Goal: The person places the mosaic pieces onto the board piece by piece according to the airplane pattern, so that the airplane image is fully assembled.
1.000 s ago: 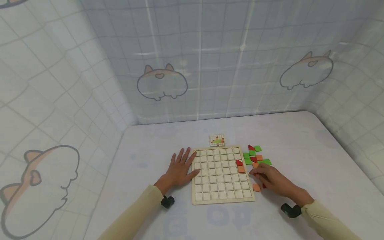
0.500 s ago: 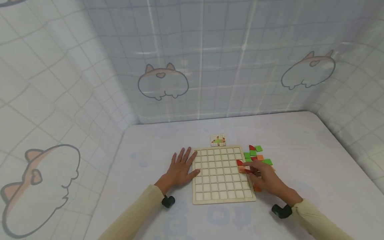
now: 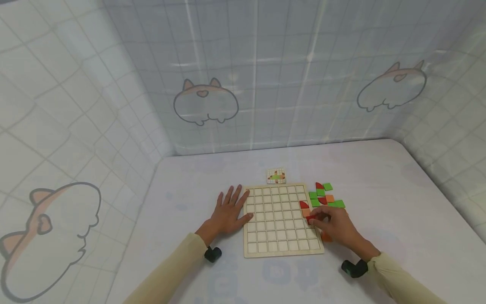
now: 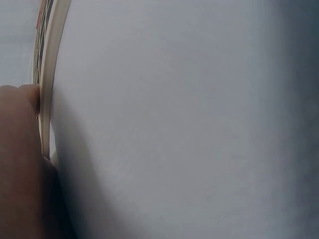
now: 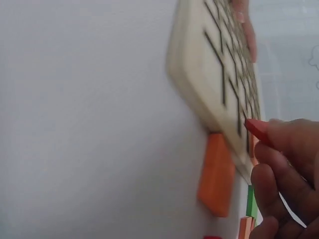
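Observation:
A wooden grid board [image 3: 282, 254] lies flat on the table. My left hand [image 3: 227, 216] is spread with straight fingers, its fingertips and thumb on the board's left edge. My right hand [image 3: 336, 223] pinches a red tile [image 5: 256, 130] between thumb and fingertips at the board's right edge. That tile is over the right column, just below an orange tile [image 3: 306, 213]. Above the orange tile, a red quarter-round tile [image 3: 303, 204] sits in its own square. In the left wrist view, part of the hand [image 4: 20, 149] shows against the board's edge [image 4: 50, 74].
Several loose green, orange and red tiles lie right of the board, among them a green tile [image 3: 328, 186] and an orange tile [image 5: 217, 174] beside the board's edge. A small pattern card [image 3: 276, 175] lies behind the board. Patterned curtains [image 3: 296, 84] surround the table.
My right hand has moved left from beside the loose tiles to the board's right column, carrying the red tile. The left hand has stayed in place.

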